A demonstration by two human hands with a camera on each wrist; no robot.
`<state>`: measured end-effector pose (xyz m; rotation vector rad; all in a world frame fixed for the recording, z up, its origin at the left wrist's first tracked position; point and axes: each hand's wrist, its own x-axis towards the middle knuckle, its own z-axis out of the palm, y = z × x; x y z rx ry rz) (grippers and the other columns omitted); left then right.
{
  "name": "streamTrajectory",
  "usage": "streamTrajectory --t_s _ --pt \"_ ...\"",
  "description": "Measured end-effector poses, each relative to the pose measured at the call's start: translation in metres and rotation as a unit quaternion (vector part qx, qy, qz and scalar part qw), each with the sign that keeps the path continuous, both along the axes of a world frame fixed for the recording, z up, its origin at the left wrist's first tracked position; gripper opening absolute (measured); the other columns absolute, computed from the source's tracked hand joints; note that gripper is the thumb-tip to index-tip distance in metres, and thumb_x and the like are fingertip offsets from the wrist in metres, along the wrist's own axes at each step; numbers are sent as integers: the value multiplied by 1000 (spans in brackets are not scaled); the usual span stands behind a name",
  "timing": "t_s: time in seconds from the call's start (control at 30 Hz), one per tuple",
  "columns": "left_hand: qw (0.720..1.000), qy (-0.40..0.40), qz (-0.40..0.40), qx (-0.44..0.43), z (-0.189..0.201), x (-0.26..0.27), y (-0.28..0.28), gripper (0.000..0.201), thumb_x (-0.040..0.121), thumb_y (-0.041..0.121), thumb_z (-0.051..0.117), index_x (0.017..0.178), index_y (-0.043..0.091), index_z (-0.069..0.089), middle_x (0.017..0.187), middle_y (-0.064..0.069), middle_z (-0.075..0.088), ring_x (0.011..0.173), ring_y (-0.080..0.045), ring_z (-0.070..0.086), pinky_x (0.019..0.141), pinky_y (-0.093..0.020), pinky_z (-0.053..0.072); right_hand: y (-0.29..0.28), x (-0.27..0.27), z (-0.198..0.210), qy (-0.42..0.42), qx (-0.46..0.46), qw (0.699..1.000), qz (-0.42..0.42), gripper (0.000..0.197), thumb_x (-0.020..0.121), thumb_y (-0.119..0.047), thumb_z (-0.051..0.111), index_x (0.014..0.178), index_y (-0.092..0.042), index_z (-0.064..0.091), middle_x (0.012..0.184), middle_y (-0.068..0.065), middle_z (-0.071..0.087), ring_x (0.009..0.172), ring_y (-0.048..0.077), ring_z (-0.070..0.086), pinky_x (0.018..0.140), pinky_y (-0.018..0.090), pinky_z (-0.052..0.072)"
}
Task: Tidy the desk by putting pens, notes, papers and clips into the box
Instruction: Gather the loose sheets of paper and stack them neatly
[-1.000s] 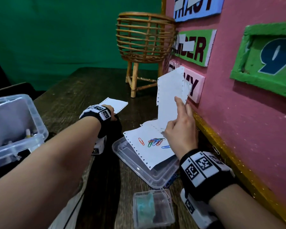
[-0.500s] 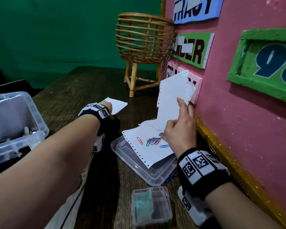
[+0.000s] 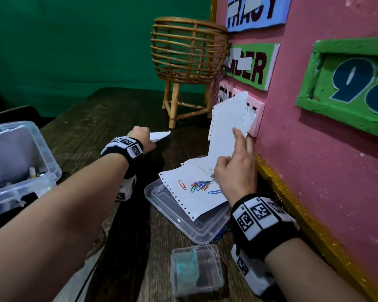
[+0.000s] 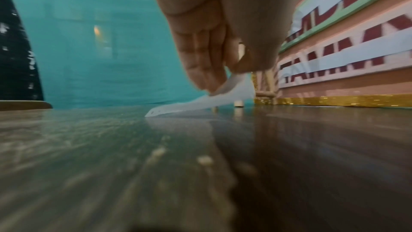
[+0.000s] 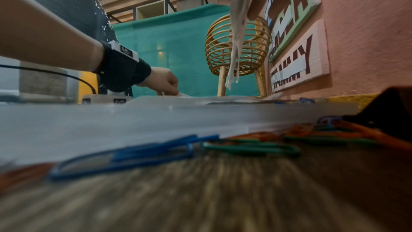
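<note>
The left hand (image 3: 142, 138) reaches across the dark wooden worktop (image 3: 92, 136) and its fingers (image 4: 207, 70) pinch the near edge of a small white note (image 4: 200, 101) — one end lifted, the perforated far end touching the wood. The right hand (image 3: 235, 171) holds a sheaf of perforated papers (image 3: 226, 127) upright beside the pink wall (image 3: 314, 171), thumb and fingers pinching its lower part. Under that hand another sheet (image 3: 194, 197) lies tilted on a clear lid (image 3: 183, 221), with coloured paper clips (image 3: 200, 185) scattered on it. The clear box (image 3: 20, 171) stands at the left edge — well apart from both hands.
</note>
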<state>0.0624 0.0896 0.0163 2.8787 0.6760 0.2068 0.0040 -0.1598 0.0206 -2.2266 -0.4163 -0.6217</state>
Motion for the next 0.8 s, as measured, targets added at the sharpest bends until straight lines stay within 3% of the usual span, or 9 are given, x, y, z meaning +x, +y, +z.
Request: streamTrajectory --t_s 0.1,0.23,0.33,0.43,0.53,0.6,0.67,0.73,0.8 --pt "987 -130 2 -92 5 -14 -18 21 82 25 62 90 6 59 95 -15 62 84 -30 60 63 -31 45 0 -1 2 -2 7 1000 7 58 87 -8 46 142 -18 29 142 4 32 119 20 44 88 22 38" --pt "906 -301 28 -295 29 -36 -49 12 80 16 62 79 14 50 77 -3 58 51 -10 59 48 -23 46 0 -6 4 -6 20 999 27 59 87 -23 53 141 -17 30 139 6 36 120 23 44 97 31 39" --pt "827 -321 9 -462 60 -44 -68 18 85 8 56 70 15 49 66 -6 53 42 -12 49 40 -18 42 -2 -13 7 -3 23 998 54 70 82 -39 60 142 -19 29 141 5 36 124 22 41 101 33 36" --pt "750 -280 -25 -598 91 -54 -87 25 90 5 47 66 9 50 42 0 45 26 -6 37 31 -10 26 -7 -22 11 -3 27 996 80 82 76 -49 66 143 -19 28 144 6 33 129 22 37 104 33 34" --pt "688 -237 -50 -684 107 -68 -106 24 93 3 45 71 4 52 62 -4 48 47 -6 49 31 -15 43 -11 -33 14 4 9 995 98 88 71 -48 70 143 -18 28 144 9 32 130 23 35 104 33 33" --pt "628 -216 -59 -745 107 -75 -114 20 94 -5 39 77 0 50 76 -8 47 64 -11 51 37 -17 50 -13 -36 14 5 7 996 88 80 75 -40 70 141 -17 32 141 9 34 126 23 38 99 29 35" --pt "575 -207 -65 -789 103 -81 -120 18 93 -10 34 97 -7 51 89 -13 52 69 -16 57 42 -21 54 -16 -36 12 -4 20 998 66 63 84 -30 64 138 -15 37 137 9 38 120 22 44 88 19 34" --pt "561 -204 -61 -800 96 -85 -124 21 93 -9 34 109 -9 49 91 -17 55 68 -21 62 47 -23 57 -19 -35 10 -28 36 998 44 44 91 -13 52 134 -9 43 134 13 42 115 25 49 78 7 26" --pt "606 -203 -41 -768 83 -87 -125 13 95 -4 38 90 -6 50 78 -15 53 64 -20 57 45 -21 54 -21 -33 9 -50 59 997 22 41 89 2 45 129 -5 47 131 16 45 111 29 52 77 9 29"
